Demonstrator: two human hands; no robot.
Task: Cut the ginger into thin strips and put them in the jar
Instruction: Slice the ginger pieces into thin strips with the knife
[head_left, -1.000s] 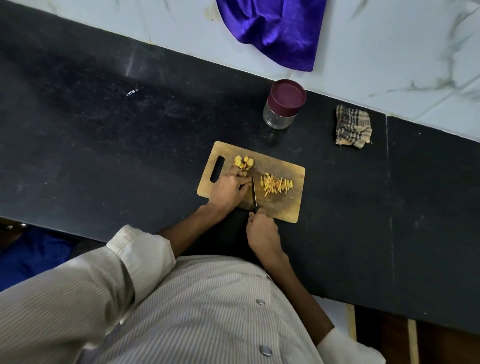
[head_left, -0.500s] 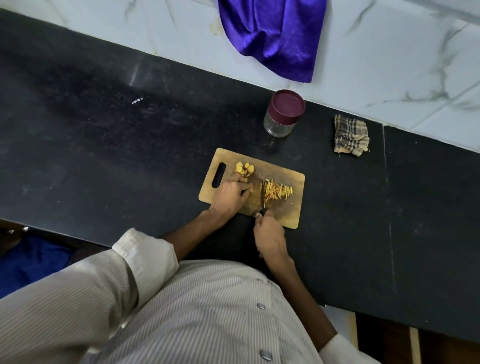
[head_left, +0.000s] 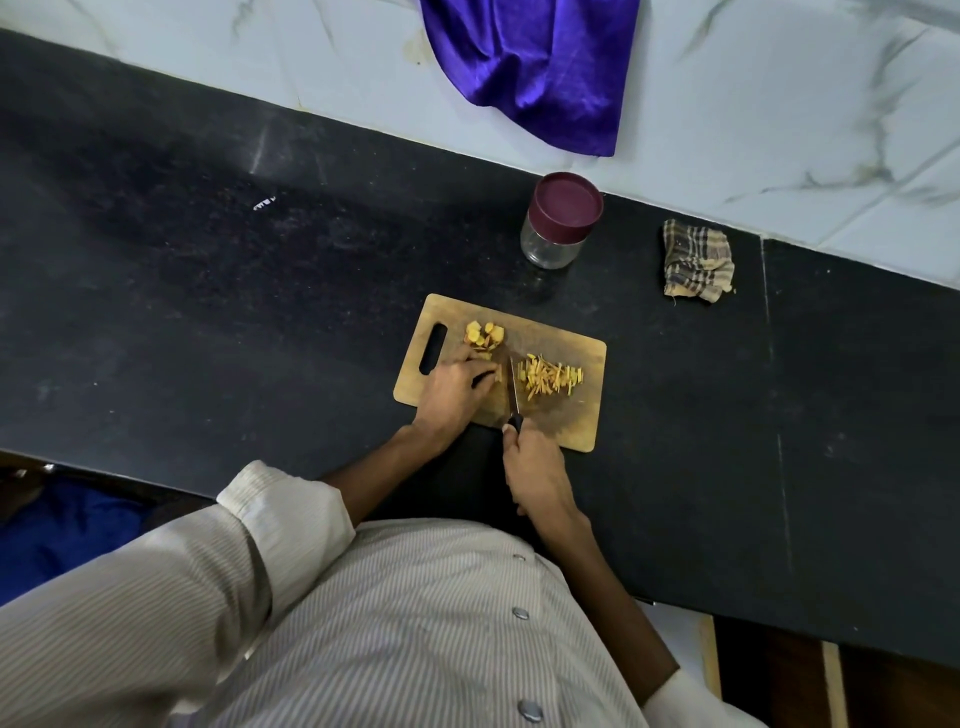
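Now the right hand (head_left: 537, 475) grips the black-handled knife (head_left: 514, 395), blade on the wooden cutting board (head_left: 571, 415) near the black bench's (head_left: 208, 312) front edge. Left hand (head_left: 452, 392), fingers curled, presses a ginger piece; yellow ginger strips (head_left: 551, 376) lie just beside the blade. The maroon-lidded glass jar (head_left: 558, 221) stands closed by the back edge.

One wooden cutting board (head_left: 566, 421) on the counter; one knife (head_left: 513, 389); one glass jar (head_left: 558, 221), one maroon lid on it; two heaps of ginger on the board, one of chunks (head_left: 484, 333), one of thin strips (head_left: 551, 376), pieces too small to count; two cloths, one checked rag (head_left: 697, 261), one purple cloth (head_left: 535, 67); two hands, the left hand (head_left: 453, 391) and the right hand (head_left: 535, 470).
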